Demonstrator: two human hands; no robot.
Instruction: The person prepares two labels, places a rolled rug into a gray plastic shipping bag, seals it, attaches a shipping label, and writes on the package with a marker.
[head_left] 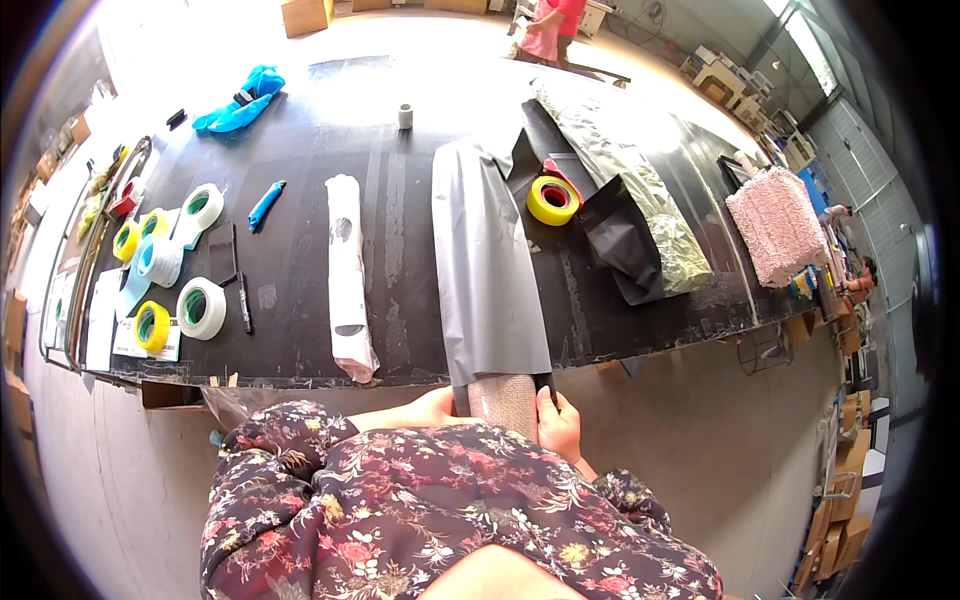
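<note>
A long grey plastic mailing bag (488,270) lies over the near edge of the black table, its mouth toward me. Out of the mouth sticks a roll (503,403) with a beige woven-looking surface, close against my body. At the left of the mouth, my left hand (435,405) is closed on the bag's edge, its fingertips partly hidden. My right hand (560,425) pinches the dark edge of the bag on the right side, thumb up. A tape dispenser with yellow tape (553,200) sits just right of the bag.
A white wrapped long package (350,280) lies to the left. Further left are several tape rolls (201,308), a black marker (245,303) and a blue cutter (266,206). On the right are a clear-wrapped long package (640,180), black plastic (625,240) and a pink fluffy bundle (777,226).
</note>
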